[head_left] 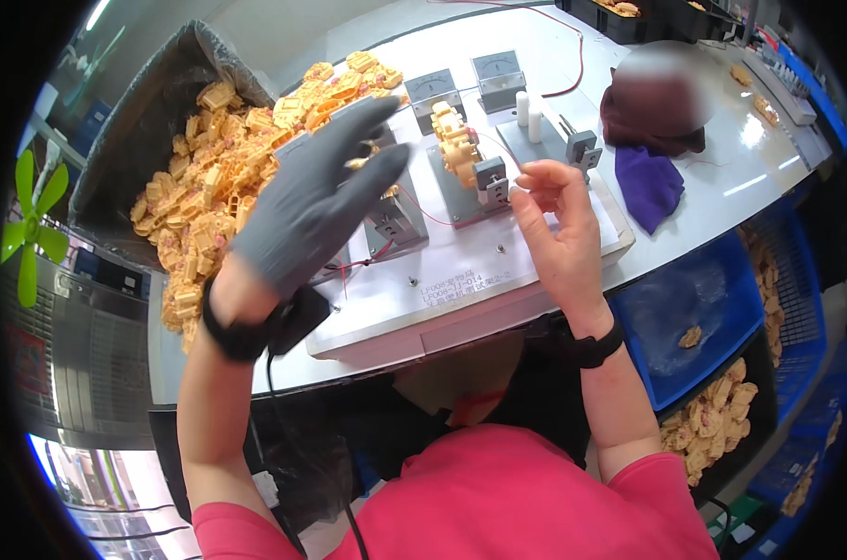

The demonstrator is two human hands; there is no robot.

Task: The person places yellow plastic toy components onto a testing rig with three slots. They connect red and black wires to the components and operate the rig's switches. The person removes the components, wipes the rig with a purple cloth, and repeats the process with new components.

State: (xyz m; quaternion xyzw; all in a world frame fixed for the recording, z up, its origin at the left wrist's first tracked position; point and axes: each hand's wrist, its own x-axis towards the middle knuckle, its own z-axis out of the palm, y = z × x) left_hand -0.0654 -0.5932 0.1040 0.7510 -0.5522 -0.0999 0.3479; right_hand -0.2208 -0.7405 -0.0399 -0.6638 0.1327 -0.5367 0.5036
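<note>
My left hand, in a grey glove, hovers over the left part of a white test fixture, its fingers stretched and spread. It hides part of a grey clamp block and some yellow parts. To the right, a yellow molded plastic part sits upright in the middle station, beside a dark toggle clamp. My bare right hand is next to that clamp, fingers loosely curled, thumb and forefinger apart with nothing visible between them. Whether a fingertip touches the clamp is hard to tell.
A lined bin spills a heap of yellow parts onto the table at left. Two analog meters stand behind the fixture. A purple cloth lies near a person at far right. A blue tray is at lower right.
</note>
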